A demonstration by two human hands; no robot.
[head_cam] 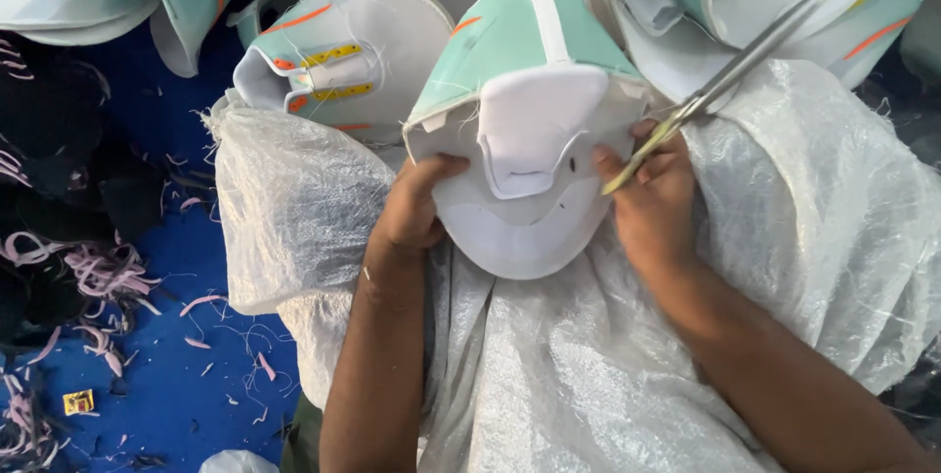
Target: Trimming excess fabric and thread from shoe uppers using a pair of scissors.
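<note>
A mint-green and white shoe upper with orange stripes and a white tongue strip is held up over a white woven sack on my lap. My left hand grips its left lower edge, thumb on the white lining. My right hand pinches its right edge and also holds metal scissors, whose blades point up and to the right, away from the upper.
Several more mint-green and white shoe uppers are piled along the top. A blue floor to the left is littered with pink and white trimmings and threads. A small yellow scrap lies bottom left.
</note>
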